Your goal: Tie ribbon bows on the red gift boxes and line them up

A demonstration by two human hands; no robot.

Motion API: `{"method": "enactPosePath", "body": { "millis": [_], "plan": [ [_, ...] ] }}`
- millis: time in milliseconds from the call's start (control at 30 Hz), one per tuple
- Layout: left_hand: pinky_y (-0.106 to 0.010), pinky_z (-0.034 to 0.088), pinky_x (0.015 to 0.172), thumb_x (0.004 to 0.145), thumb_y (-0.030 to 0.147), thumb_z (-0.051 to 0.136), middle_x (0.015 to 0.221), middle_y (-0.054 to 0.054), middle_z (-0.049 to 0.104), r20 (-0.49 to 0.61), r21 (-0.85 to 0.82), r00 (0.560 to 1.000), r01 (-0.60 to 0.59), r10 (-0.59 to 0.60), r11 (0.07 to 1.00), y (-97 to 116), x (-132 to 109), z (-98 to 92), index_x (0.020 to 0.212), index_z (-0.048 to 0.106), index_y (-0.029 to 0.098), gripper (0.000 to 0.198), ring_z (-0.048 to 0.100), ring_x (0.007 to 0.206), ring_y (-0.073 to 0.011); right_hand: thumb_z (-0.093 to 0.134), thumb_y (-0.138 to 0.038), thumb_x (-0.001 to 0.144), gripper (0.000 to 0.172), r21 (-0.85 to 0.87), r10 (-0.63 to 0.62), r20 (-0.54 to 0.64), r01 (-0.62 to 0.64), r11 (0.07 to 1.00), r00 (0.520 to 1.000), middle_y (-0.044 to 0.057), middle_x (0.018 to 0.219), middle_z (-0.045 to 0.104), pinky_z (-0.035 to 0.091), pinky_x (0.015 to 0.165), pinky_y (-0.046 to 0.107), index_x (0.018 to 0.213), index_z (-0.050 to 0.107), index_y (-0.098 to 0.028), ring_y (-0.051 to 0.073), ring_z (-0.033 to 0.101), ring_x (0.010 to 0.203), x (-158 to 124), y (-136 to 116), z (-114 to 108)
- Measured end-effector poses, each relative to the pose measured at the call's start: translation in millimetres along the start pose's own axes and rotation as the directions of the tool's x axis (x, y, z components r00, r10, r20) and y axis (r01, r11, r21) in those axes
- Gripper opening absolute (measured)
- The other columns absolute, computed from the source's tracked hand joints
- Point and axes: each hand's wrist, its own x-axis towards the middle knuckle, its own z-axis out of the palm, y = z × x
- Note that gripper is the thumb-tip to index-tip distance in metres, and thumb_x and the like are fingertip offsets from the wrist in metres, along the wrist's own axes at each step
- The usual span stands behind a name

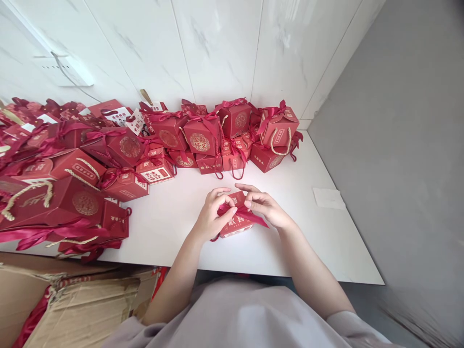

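A small red gift box (237,229) with pale printed characters lies on the white table in front of me. A dark pink ribbon (255,218) runs across its top, one tail pointing to the right. My left hand (216,212) is at the box's left side, thumb and forefinger pinched on the ribbon. From the right, my right hand (266,207) curls over the ribbon, its forefinger stretched toward the left hand. Its fingertips appear closed around the ribbon, partly hidden. Below the left hand, a bit of red cord handle (215,238) shows.
Red gift boxes (203,137) with ribbons and rope handles stand stacked along the marble-patterned wall (217,48). More boxes (72,203) crowd the table's left. A white paper piece (329,198) lies near the right edge, by a grey panel (398,145). Below left is a cardboard box (90,309).
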Motion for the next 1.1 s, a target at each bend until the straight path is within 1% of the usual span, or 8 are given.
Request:
{"method": "enactPosePath", "body": {
  "millis": [167, 300, 467, 633, 767, 867, 967, 1100],
  "plan": [
    [-0.042, 0.045, 0.107, 0.091, 0.027, 0.057, 0.131, -0.007, 0.052, 0.171, -0.031, 0.984, -0.045, 0.050, 0.999, 8.2, -1.6, -3.0, 0.087, 0.060, 0.023, 0.007, 0.047, 0.132, -0.0240, 0.067, -0.042, 0.089, 0.032, 0.091, -0.001, -0.036, 0.004, 0.996, 0.999, 0.002, 0.144, 0.050, 0.032, 0.115, 0.043, 0.065, 0.063, -0.022, 0.026, 0.039, 0.141, 1.2, 3.7, 3.6],
    [-0.043, 0.043, 0.110, 0.088, 0.022, 0.059, 0.131, -0.008, 0.053, 0.226, -0.038, 0.971, -0.074, 0.081, 0.997, 9.3, 0.4, -3.3, 0.085, 0.061, 0.023, 0.004, 0.046, 0.133, -0.0242, 0.071, -0.043, 0.086, 0.034, 0.072, 0.007, -0.052, -0.003, 0.997, 0.999, 0.001, 0.145, 0.049, 0.033, 0.115, 0.042, 0.059, 0.063, -0.022, 0.026, 0.036, 0.142, 3.1, 6.1, 3.3],
    [-0.042, 0.043, 0.110, 0.086, 0.019, 0.060, 0.130, -0.008, 0.054, 0.249, -0.041, 0.965, -0.082, 0.089, 0.996, 10.0, 1.1, -3.1, 0.083, 0.061, 0.023, 0.005, 0.045, 0.135, -0.0245, 0.071, -0.043, 0.084, 0.032, 0.079, 0.031, -0.027, -0.029, 0.996, 0.999, 0.001, 0.144, 0.049, 0.040, 0.109, 0.042, 0.061, 0.067, -0.021, 0.028, 0.045, 0.135, 3.3, 7.6, 1.6],
    [-0.040, 0.042, 0.109, 0.087, 0.026, 0.063, 0.128, -0.009, 0.056, 0.194, -0.134, 0.979, -0.039, 0.065, 0.990, 9.4, -2.5, -4.1, 0.094, 0.060, 0.023, 0.008, 0.048, 0.132, -0.0240, 0.065, -0.044, 0.090, 0.028, 0.051, 0.023, -0.038, -0.021, 0.998, 0.999, 0.004, 0.140, 0.053, 0.035, 0.112, 0.042, 0.072, 0.069, -0.022, 0.026, 0.043, 0.137, 1.9, 3.9, 0.3],
    [-0.041, 0.041, 0.109, 0.090, 0.033, 0.061, 0.126, -0.008, 0.058, -0.015, -0.237, 1.000, 0.012, -0.016, 0.972, -0.5, -5.5, -7.3, 0.113, 0.053, 0.024, 0.026, 0.055, 0.123, -0.0212, 0.057, -0.048, 0.094, 0.026, -0.031, 0.030, -0.102, -0.033, 0.999, 0.994, 0.005, 0.141, 0.054, 0.027, 0.115, 0.043, 0.093, 0.071, -0.026, 0.025, 0.038, 0.141, 1.1, -1.5, -1.5],
    [-0.037, 0.045, 0.101, 0.090, 0.038, 0.060, 0.112, -0.006, 0.062, -0.135, -0.214, 0.984, 0.083, -0.114, 0.973, -7.1, -10.1, -10.8, 0.107, 0.055, 0.023, 0.024, 0.059, 0.111, -0.0201, 0.053, -0.051, 0.096, 0.031, -0.048, 0.047, -0.092, -0.051, 0.998, 0.995, 0.005, 0.141, 0.054, 0.030, 0.113, 0.043, 0.095, 0.071, -0.026, 0.026, 0.043, 0.137, -0.1, -4.6, -2.4],
    [-0.033, 0.045, 0.092, 0.091, 0.042, 0.057, 0.094, -0.002, 0.061, -0.125, -0.154, 0.973, 0.172, -0.192, 0.973, -8.7, -18.5, -14.1, 0.093, 0.055, 0.021, 0.021, 0.060, 0.094, -0.0174, 0.051, -0.051, 0.097, 0.035, -0.074, -0.015, -0.047, 0.011, 0.997, 0.999, 0.006, 0.138, 0.056, 0.034, 0.111, 0.042, 0.090, 0.072, -0.025, 0.026, 0.044, 0.136, -1.5, -7.4, -1.7],
    [-0.027, 0.043, 0.076, 0.092, 0.048, 0.055, 0.074, 0.001, 0.056, -0.010, -0.104, 0.960, 0.277, -0.279, 0.955, -5.4, -32.0, -19.5, 0.071, 0.053, 0.019, 0.036, 0.054, 0.078, -0.0150, 0.047, -0.052, 0.099, 0.041, -0.075, -0.083, 0.029, 0.085, 0.994, 0.996, 0.007, 0.123, 0.063, 0.038, 0.108, 0.041, 0.083, 0.073, -0.025, 0.026, 0.042, 0.138, -2.7, -10.0, 1.2]
  ]
}}
